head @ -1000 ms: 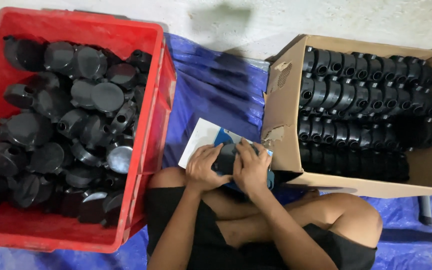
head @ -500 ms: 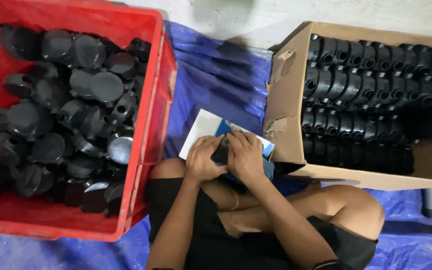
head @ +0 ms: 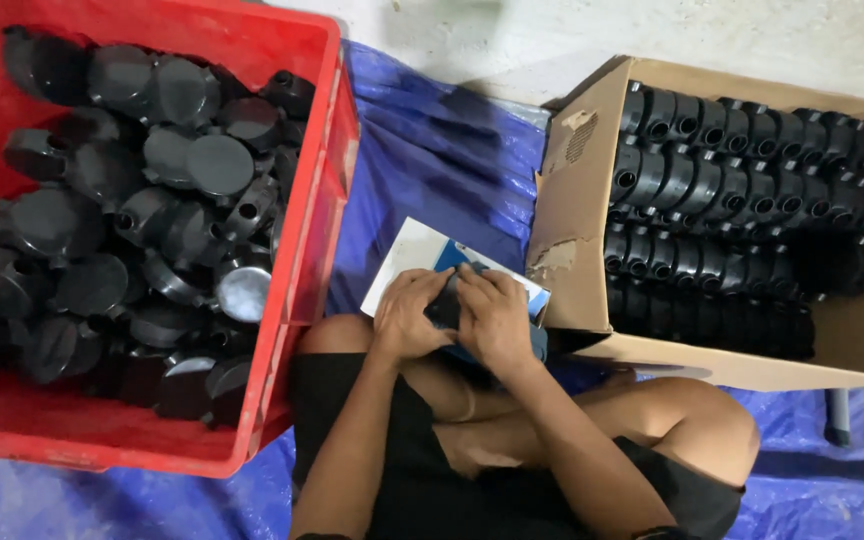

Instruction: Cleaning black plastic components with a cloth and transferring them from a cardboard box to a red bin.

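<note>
fingers [head: 422, 292] of both hands are curled and pressed around a small black plastic part [head: 444, 308], held between them just above the person's lap. the left hand [head: 407, 315] cups it from the left, the right hand [head: 492, 315] from the right, knuckles almost touching, so neither hand is nearer than the other; the part sits mostly hidden between the palms and its long axis cannot be told. just beyond the hands lies a white and blue card [head: 422, 262] on a blue tarp [head: 432, 170] that covers the floor. to the left stands a red crate [head: 307, 300] heaped with loose black round housings [head: 187, 160]. to the right, a cardboard box [head: 572, 240] holds similar black parts packed in neat rows [head: 742, 200]. the person sits cross-legged, bare knees in view, between crate and box.
</note>
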